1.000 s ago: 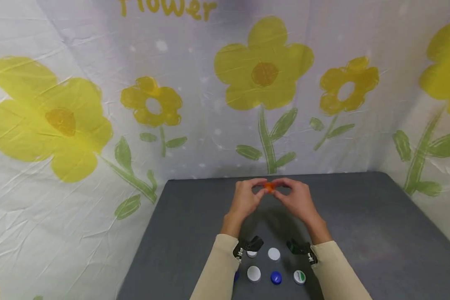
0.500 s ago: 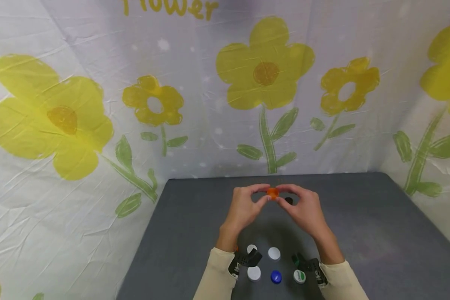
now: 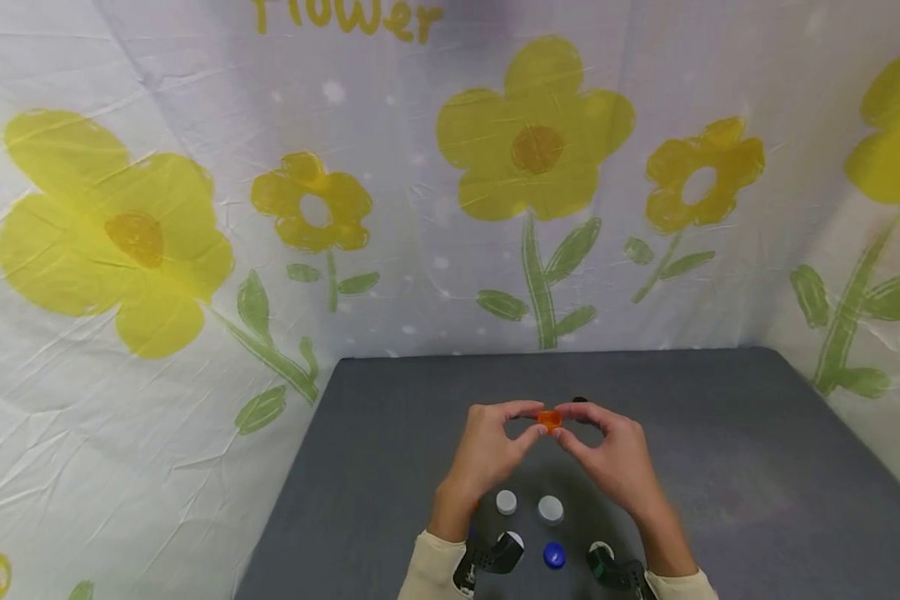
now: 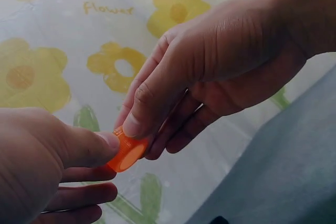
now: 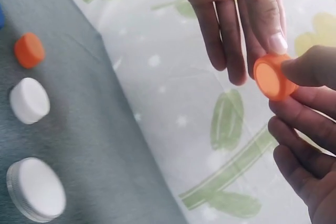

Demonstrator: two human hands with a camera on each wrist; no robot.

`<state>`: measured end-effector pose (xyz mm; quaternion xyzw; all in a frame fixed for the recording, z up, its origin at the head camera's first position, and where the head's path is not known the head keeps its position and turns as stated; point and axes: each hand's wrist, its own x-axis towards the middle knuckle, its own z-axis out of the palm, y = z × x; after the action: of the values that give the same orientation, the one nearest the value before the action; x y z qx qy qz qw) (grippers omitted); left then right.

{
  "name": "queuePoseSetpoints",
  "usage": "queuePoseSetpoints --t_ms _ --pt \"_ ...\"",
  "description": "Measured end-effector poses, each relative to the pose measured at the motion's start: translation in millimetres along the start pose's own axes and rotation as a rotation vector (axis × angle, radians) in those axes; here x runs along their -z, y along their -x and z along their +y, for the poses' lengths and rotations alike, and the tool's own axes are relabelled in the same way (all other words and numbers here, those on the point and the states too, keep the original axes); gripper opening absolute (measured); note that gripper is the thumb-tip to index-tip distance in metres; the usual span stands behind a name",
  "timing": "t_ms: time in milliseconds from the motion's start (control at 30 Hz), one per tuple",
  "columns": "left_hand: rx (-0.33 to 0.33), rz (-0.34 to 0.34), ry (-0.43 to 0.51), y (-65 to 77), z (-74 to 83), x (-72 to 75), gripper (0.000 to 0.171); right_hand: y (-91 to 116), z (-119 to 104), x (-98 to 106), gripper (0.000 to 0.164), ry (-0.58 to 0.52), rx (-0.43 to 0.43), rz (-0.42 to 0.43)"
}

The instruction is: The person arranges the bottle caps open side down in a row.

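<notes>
An orange bottle cap [image 3: 550, 419] is held up between both hands over the dark table. My left hand [image 3: 491, 446] pinches its left side between thumb and forefinger. On the opposite side my right hand [image 3: 613, 454] grips it the same way. The right wrist view shows the cap's round flat face [image 5: 268, 80] turned toward that camera, with the other fingers of both hands off the cap. In the left wrist view the cap [image 4: 128, 151] is tilted, part of it hidden behind the thumbs.
White caps [image 3: 551, 509], a blue cap [image 3: 554, 555] and a partly hidden white-and-green cap [image 3: 602, 547] lie nearer the body. A second orange cap [image 5: 29, 50] shows in the right wrist view. Beyond the right fingers is a small dark object [image 3: 580, 399]; a flower-printed sheet [image 3: 420, 275] hangs behind the table.
Both hands have drawn back toward the body with the orange cap between them, and its hollow side has come into view. The dark object beyond them has come into sight.
</notes>
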<state>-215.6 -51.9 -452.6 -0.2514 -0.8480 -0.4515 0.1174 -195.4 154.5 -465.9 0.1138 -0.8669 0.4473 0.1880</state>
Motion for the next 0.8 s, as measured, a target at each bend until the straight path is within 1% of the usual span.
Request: queuePoseSetpoints --t_ms 100,167,267,367,467,600,700,800 --pt "0.010 -0.017 -0.010 8.2 -3.3 -3.4 0.029 7 4 -4 0.027 0.003 -0.017 -0.015" --pt "-0.002 -0.017 -0.023 12.3 -6.5 -5.1 0.029 10 6 -5 0.027 0.007 -0.027 -0.018" --pt "-0.056 0.017 -0.054 15.7 -11.2 -7.4 0.030 12 7 -6 0.026 0.005 -0.045 -0.012" --pt "-0.122 0.064 -0.061 17.7 -13.6 -9.2 0.033 14 8 -5 0.026 -0.005 -0.067 -0.007" --pt "-0.174 0.085 -0.046 19.3 -13.9 -11.9 0.035 15 8 -4 0.025 -0.024 -0.089 -0.009" --pt "-0.232 0.102 -0.022 20.0 -15.2 -16.5 0.032 15 8 -3 0.022 -0.078 -0.123 -0.028" --pt "-0.253 0.118 0.002 20.0 -16.5 -19.3 0.028 15 8 -2 0.020 -0.125 -0.139 -0.052" --pt "-0.244 0.135 0.031 20.2 -17.3 -21.4 0.024 15 9 -2 0.019 -0.144 -0.141 -0.063"
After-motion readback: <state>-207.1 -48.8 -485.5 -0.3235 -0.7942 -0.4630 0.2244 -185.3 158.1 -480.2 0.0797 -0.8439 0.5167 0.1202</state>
